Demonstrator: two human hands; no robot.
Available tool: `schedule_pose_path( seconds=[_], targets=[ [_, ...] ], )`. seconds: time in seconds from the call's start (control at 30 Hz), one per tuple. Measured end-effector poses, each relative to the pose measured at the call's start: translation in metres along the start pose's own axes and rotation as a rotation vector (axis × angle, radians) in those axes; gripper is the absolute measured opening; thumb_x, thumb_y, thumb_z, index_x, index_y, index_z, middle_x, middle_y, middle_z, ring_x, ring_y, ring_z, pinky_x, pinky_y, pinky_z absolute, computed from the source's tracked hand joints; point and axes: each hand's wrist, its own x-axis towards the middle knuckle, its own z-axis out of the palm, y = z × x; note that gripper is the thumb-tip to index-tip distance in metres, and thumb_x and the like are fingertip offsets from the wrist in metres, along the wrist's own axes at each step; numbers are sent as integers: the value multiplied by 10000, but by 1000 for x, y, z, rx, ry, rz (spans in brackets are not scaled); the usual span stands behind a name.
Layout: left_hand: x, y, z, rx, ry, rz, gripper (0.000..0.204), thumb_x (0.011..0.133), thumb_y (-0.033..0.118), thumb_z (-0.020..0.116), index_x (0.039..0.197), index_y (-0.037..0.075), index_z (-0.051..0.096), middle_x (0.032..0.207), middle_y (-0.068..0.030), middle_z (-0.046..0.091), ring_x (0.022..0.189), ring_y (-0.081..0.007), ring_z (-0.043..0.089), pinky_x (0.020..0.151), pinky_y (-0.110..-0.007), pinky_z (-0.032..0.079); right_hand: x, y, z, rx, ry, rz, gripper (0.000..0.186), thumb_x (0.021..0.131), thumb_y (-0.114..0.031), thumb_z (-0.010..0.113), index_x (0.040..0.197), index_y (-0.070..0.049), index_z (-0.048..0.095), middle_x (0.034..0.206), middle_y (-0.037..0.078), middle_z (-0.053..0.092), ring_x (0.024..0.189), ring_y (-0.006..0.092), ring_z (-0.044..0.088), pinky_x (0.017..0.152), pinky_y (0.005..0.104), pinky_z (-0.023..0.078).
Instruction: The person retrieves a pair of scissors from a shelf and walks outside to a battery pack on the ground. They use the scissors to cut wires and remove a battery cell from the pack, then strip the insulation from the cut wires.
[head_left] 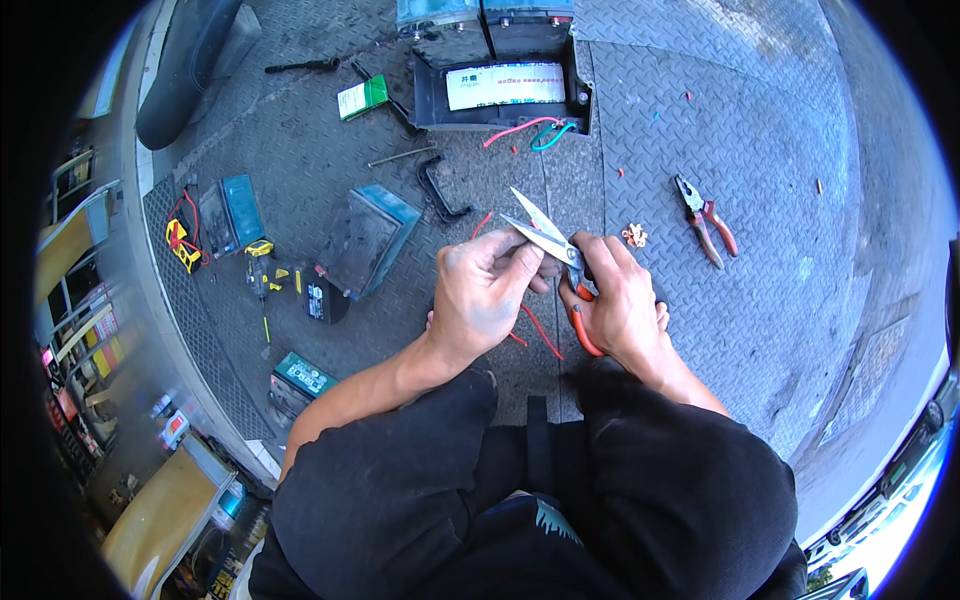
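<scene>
My right hand (622, 300) is wrapped round the orange handles of a pair of scissors (541, 236). Their silver blades stand apart and point up and to the left. My left hand (482, 298) is closed in a pinch beside the blades, gripping a thin red wire (541, 333). One stretch of the wire shows above the left fingers and more hangs below, over the ground between my knees. My fingers hide the part of the wire closest to the blades.
Ahead lies a black battery case (432, 108) with red and green wires. Batteries (365, 240) stand to the left, near a yellow multimeter (183, 246) and a yellow-and-black tool (258, 268). Pliers (703, 222) and copper strands (634, 235) lie right. A black handle (436, 190) sits mid-floor.
</scene>
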Motion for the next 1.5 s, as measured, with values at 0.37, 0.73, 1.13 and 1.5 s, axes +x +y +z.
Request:
schedule_pose_path(
  seconds=[0.37,0.73,1.13,1.5],
  targets=[
    [2,-6,-13,533,-1,307,148,1063,58,635,1045,-64,717,899,-187,728,773,-354,737,674,-436,546,3,-3,-8,87,-129,69,408,836,-37,791,1221,-29,655,934,198,671,849,449,712,745,520,570],
    [-6,-6,-13,204,-22,-34,212,1117,157,640,1109,-35,730,790,-91,756,706,-132,725,627,-314,551,-2,-4,-5,152,-139,73,487,786,-56,832,1239,-21,656,955,194,673,876,413,717,752,496,568],
    [-7,0,-5,66,-10,-60,188,1103,100,653,1079,-61,746,866,-94,800,734,-128,760,627,-284,601,-4,-3,-4,-65,-80,6,545,797,-112,877,1289,-64,649,991,164,663,930,413,718,785,495,596],
    [-3,-12,-19,259,-77,62,277,1141,167,558,1055,-39,721,652,54,510,559,-29,439,502,-277,313,-9,3,2,308,-255,118,347,815,-28,751,1154,15,688,780,190,630,686,349,658,661,444,533]
  ],
)
